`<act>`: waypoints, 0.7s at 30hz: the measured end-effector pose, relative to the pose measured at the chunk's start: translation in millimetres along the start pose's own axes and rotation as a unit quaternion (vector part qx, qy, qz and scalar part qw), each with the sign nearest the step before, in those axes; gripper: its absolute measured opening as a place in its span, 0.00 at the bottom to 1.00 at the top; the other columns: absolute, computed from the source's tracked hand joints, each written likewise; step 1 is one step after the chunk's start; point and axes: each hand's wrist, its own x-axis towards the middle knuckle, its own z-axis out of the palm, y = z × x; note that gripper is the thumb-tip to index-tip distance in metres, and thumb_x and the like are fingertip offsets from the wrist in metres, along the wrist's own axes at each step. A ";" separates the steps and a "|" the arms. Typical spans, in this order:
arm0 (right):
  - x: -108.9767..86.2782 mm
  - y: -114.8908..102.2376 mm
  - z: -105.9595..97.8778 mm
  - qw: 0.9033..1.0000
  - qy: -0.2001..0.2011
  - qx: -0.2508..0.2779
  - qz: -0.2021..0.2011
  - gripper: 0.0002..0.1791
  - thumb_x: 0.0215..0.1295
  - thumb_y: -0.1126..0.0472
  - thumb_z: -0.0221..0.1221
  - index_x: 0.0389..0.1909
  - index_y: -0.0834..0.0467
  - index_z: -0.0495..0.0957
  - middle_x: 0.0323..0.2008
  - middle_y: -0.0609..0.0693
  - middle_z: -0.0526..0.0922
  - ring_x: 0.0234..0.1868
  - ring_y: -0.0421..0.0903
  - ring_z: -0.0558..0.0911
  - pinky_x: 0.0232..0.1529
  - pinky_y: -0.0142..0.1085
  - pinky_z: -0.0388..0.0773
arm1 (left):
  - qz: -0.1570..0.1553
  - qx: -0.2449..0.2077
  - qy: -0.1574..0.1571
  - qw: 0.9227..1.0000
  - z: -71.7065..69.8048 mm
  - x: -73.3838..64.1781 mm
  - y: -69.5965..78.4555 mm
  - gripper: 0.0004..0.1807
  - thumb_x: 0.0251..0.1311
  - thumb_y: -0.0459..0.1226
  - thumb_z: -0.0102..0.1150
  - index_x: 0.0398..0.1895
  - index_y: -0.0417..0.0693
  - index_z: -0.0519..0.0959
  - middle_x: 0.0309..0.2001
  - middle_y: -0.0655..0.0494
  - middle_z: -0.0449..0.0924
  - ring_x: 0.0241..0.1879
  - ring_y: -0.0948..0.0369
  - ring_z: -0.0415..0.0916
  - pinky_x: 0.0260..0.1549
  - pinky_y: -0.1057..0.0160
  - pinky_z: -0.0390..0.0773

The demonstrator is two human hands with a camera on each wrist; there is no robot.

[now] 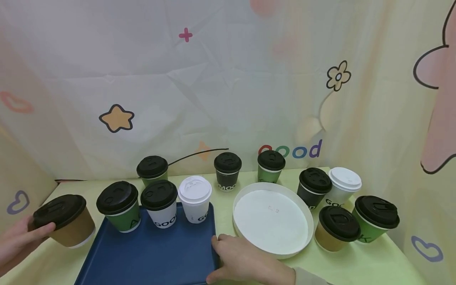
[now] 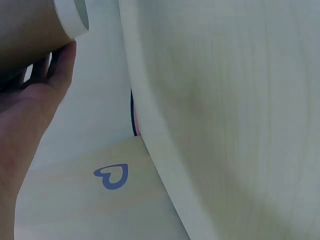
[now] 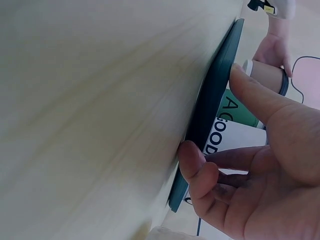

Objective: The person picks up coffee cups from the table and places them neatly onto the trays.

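Note:
My left hand [image 1: 26, 241] holds a brown paper cup [image 1: 73, 225] with a black lid, tilted, left of the blue tray [image 1: 153, 253]. In the left wrist view the white rim of the cup's base [image 2: 71, 19] shows apart from the table. My right hand [image 1: 246, 257] grips the tray's right edge, with thumb and curled fingers at its rim in the right wrist view. Along the tray's back stand a green cup [image 1: 122, 217] with a black lid, a white cup [image 1: 162, 215] with a black lid, and a white cup [image 1: 195, 204] with a white lid.
A round white tray [image 1: 238, 225] lies right of the blue one. Behind are a green cup [image 1: 160, 177], a black cup [image 1: 227, 180] and another green cup [image 1: 268, 174]. At right stand a black cup [image 1: 308, 196], a white-lidded cup [image 1: 336, 194], a brown cup [image 1: 329, 237] and a green cup [image 1: 368, 229].

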 end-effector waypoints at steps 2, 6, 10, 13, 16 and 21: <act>-0.5 -0.4 0.6 1.000 0.008 -0.006 -0.003 0.48 0.51 0.31 0.73 0.63 0.61 0.77 0.47 0.48 0.82 0.44 0.40 0.81 0.46 0.35 0.81 | 0.005 -0.008 -0.027 1.000 -3.7 -2.6 -4.0 0.25 0.79 0.27 0.40 0.64 0.69 0.61 0.60 0.84 0.68 0.56 0.83 0.68 0.48 0.78 0.73; -1.1 -0.6 1.4 1.000 0.017 -0.013 -0.008 0.48 0.50 0.31 0.74 0.62 0.61 0.77 0.46 0.48 0.82 0.44 0.41 0.82 0.46 0.35 0.81 | 0.037 -0.032 -0.074 0.996 -8.4 -7.3 -10.7 0.28 0.77 0.28 0.42 0.66 0.74 0.67 0.63 0.78 0.71 0.59 0.77 0.70 0.50 0.74 0.74; -1.3 -0.7 1.8 1.000 0.019 -0.013 -0.009 0.48 0.50 0.31 0.74 0.62 0.62 0.77 0.47 0.48 0.82 0.44 0.41 0.82 0.46 0.35 0.81 | 0.009 -0.058 -0.147 0.987 -8.1 -8.7 -11.0 0.28 0.77 0.35 0.48 0.71 0.77 0.65 0.68 0.78 0.67 0.63 0.74 0.68 0.53 0.69 0.75; -1.5 -0.7 2.1 1.000 0.021 -0.017 -0.009 0.48 0.50 0.31 0.74 0.62 0.61 0.77 0.48 0.48 0.82 0.45 0.41 0.82 0.46 0.35 0.81 | -0.046 -0.068 -0.196 0.977 -3.9 -4.3 -8.4 0.29 0.77 0.40 0.53 0.73 0.80 0.60 0.70 0.82 0.61 0.66 0.77 0.62 0.56 0.66 0.74; -1.5 -0.6 2.6 0.999 0.024 -0.019 -0.009 0.49 0.50 0.30 0.74 0.63 0.62 0.77 0.48 0.48 0.82 0.45 0.41 0.82 0.46 0.35 0.81 | -0.074 -0.076 -0.226 0.968 4.0 1.4 -6.7 0.32 0.74 0.45 0.57 0.75 0.80 0.58 0.72 0.82 0.59 0.67 0.76 0.60 0.58 0.63 0.74; -1.5 -0.6 3.2 1.000 0.024 -0.015 -0.013 0.48 0.50 0.31 0.74 0.62 0.61 0.77 0.46 0.48 0.82 0.43 0.41 0.82 0.45 0.35 0.81 | -0.086 -0.040 -0.234 0.968 22.9 7.2 -0.6 0.37 0.72 0.47 0.60 0.79 0.75 0.55 0.74 0.76 0.58 0.68 0.74 0.59 0.57 0.59 0.74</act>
